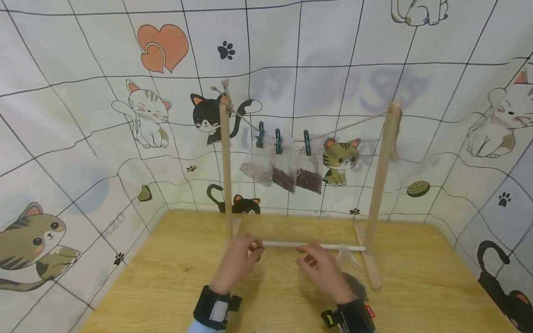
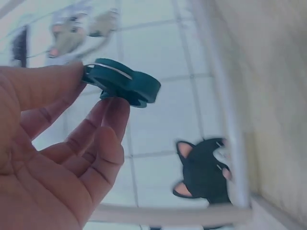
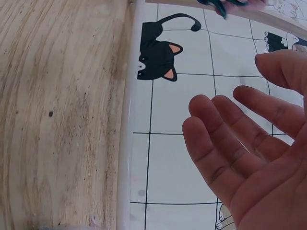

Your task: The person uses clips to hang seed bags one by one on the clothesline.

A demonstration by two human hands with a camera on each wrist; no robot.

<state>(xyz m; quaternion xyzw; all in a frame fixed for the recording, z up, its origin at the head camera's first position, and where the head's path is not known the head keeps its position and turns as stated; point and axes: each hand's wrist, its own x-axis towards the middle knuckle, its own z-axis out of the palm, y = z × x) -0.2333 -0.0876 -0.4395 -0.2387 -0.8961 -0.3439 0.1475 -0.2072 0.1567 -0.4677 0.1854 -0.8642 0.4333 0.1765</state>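
Observation:
My left hand pinches a dark teal clothespin between thumb and fingertips, above the tabletop. Across from it, my right hand has its fingers loosely bent and nothing in them, as the right wrist view shows. Partly hidden behind the right hand and wrist, a clear plastic bag with dark grains lies on the table. Beyond both hands, three small clear bags hang from a sagging string: one of pale grains and two of reddish-brown grains. Teal clothespins hold them up.
Two wooden posts on flat feet carry the string. A white rod joins them low down, just past my fingers. The wooden table meets cat-printed cloth at the back and sides.

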